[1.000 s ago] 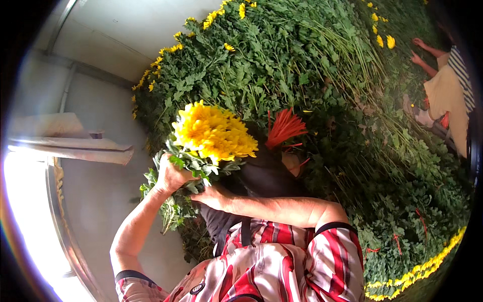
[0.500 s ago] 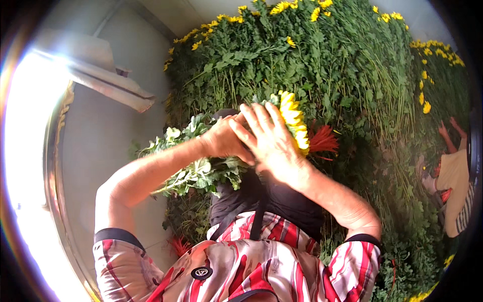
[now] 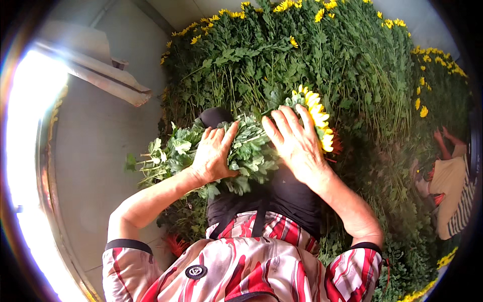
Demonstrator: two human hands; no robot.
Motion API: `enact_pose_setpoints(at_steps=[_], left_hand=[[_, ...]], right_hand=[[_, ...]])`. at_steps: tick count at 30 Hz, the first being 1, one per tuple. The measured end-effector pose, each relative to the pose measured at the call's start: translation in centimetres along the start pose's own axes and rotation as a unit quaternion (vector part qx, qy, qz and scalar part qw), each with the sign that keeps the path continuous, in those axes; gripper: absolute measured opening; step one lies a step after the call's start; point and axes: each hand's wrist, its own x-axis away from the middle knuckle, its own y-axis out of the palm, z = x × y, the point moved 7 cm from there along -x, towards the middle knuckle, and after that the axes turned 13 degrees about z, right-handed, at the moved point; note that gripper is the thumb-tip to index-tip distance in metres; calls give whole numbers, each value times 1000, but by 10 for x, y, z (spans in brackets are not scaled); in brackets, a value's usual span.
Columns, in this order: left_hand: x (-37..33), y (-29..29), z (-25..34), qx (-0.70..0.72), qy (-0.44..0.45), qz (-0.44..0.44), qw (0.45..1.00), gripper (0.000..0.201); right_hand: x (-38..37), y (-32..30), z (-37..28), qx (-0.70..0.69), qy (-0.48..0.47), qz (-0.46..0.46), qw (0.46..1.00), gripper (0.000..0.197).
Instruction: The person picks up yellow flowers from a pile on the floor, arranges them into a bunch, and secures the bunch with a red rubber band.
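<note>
Across my lap lies a bunch of yellow chrysanthemums [image 3: 250,146], its cut stems to the left and its flower heads [image 3: 318,119] lined up on the right. My left hand [image 3: 214,156] grips the leafy middle from above, with the fingers over the far side and the thumb toward me. Just below the blooms, my right hand [image 3: 298,143] holds the bunch with its fingers spread over the leaves. Both palms are hidden. Partly behind the flower heads show some red strands [image 3: 336,144].
A tall bank of cut chrysanthemums [image 3: 312,65] rises in front, and more flowers [image 3: 437,60] stand at the right. A co-worker [image 3: 449,186] is at the right edge. More red strands [image 3: 176,245] lie at the lower left. A pale wall [image 3: 110,166] is on the left.
My hands have come apart: the left has moved left along the stems, the right slightly right. The flower heads have shifted right, and more of the leafy middle shows.
</note>
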Motion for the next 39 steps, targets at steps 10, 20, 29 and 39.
enact_pose_setpoints(at_steps=[10, 20, 29, 39], left_hand=[[-24, -28, -32, 379, -127, 63, 915, 103], [-1, 8, 6, 135, 72, 111, 982, 45], [-33, 46, -42, 297, -56, 46, 952, 57], [-22, 82, -140, 639, -430, -1, 637, 37]], right_hand=[[76, 78, -46, -593, 406, -55, 693, 92], [24, 75, -28, -765, 409, 71, 492, 58], [46, 65, -9, -547, 452, 34, 704, 38], [204, 62, 112, -271, 666, 22, 694, 30]])
